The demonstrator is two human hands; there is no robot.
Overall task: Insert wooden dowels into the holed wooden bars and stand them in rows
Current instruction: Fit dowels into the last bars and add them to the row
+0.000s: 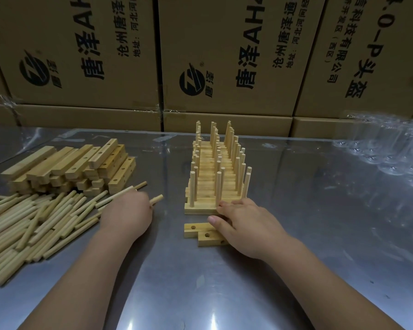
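Several finished bars with upright dowels stand packed in a row (216, 172) at the table's middle, running away from me. Two loose holed bars (202, 232) lie flat just in front of that row. My right hand (244, 225) rests over their right part, fingertips touching the nearest standing bar. My left hand (126, 211) sits at the right edge of the loose dowel pile (31, 222) and grips dowels (156, 200) whose ends stick out to the right. A stack of empty holed bars (69, 167) lies behind the dowel pile.
The work surface is a shiny metal table (320, 234). Cardboard boxes (224, 55) form a wall along its far edge. Crinkled clear plastic wrap (386, 151) lies at the right rear.
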